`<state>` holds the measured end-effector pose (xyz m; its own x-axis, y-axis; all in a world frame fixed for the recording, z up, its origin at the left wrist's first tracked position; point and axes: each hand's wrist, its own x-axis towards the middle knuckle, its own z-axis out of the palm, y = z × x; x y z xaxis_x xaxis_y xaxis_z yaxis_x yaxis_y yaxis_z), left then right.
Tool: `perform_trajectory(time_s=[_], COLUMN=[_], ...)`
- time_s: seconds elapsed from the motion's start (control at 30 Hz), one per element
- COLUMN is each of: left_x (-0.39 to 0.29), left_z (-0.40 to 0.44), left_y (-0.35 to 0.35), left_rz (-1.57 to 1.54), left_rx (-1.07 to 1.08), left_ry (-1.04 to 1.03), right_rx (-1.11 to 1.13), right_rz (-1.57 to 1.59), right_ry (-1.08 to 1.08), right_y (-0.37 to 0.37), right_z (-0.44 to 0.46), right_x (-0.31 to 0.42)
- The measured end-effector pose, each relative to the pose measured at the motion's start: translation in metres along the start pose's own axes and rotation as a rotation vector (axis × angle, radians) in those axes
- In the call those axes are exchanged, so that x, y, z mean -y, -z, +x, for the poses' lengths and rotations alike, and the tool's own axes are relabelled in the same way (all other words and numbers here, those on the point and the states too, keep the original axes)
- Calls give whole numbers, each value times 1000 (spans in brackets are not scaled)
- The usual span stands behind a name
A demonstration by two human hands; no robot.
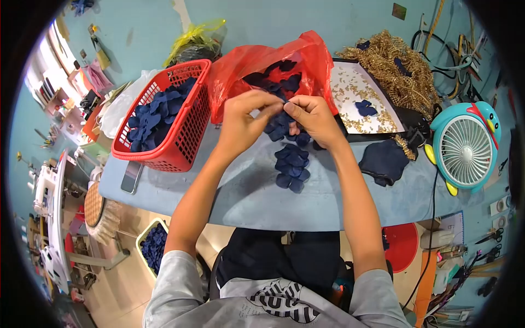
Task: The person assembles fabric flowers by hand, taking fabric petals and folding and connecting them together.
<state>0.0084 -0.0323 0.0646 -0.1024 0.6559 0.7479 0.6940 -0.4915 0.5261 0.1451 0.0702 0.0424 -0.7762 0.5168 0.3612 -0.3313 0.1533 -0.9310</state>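
My left hand and my right hand meet above the table, in front of an open red plastic bag. Thumb and fingers of each are pinched at a small dark blue fabric piece, mostly hidden by the fingertips. More dark blue fabric petals show just under the hands. A small pile of blue petals lies on the blue table nearer to me. Inside the bag are further dark petals.
A red basket of blue petals stands left, beside a phone. On the right are a tray with gold bits, gold trim, a dark cloth and a penguin-shaped fan. A cable hangs over the table edge.
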Motion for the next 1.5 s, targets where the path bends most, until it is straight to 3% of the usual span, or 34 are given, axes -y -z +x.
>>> perform_trajectory(time_s=[0.1, 0.17, 0.23, 0.33, 0.37, 0.43, 0.53, 0.63, 0.77, 0.87, 1.13, 1.27, 1.37, 1.5], left_x=[-3, -20, -19, -20, -15, 3, -11, -33, -29, -15, 19, 29, 27, 36], left_z=[-7, -7, 1, 2, 2, 0, 0, 0, -2, -4, -19, -27, -28, -30], left_y=[10, 26, 61, 118, 137, 163, 154, 103, 40, 11, -5, -13, -10, -12], left_rz=[-22, -141, 57, 527, 651, 1119, 1387, 881, 537, 242, 14, -207, -517, -414], left_rx=[-260, -506, -763, -644, -538, -427, -646, -619, -278, -251, -169, -98, -187, -231], left_ry=[50, 190, 96, 160, 304, 232, -172, -224, -296, -152, -86, 211, 350, 160], right_rx=[87, 77, 62, 87, 98, 42, -9, -60, -70, -87, -143, -89, -13, 54], right_rz=[26, -59, -62, -26, -17, -90, -155, -164, -146, -104, -45, 24, -23, -101], right_ry=[34, 5, -4, -15, -17, -14, -9, 13, 29, 38, 16, -14, -62, -119], right_y=[0, -1, 1, -2, -3, -8, -12, -17, -21, -20, -21, -21, -19, -17], right_z=[2, 1, 3, 4, 4, 4, 3, 2, 1, 2, 2, 3, 2, 4], right_x=[-8, -7, -11, -11, -13, -15, -15, -15, -14, -15, -9, -14, -11, -16])
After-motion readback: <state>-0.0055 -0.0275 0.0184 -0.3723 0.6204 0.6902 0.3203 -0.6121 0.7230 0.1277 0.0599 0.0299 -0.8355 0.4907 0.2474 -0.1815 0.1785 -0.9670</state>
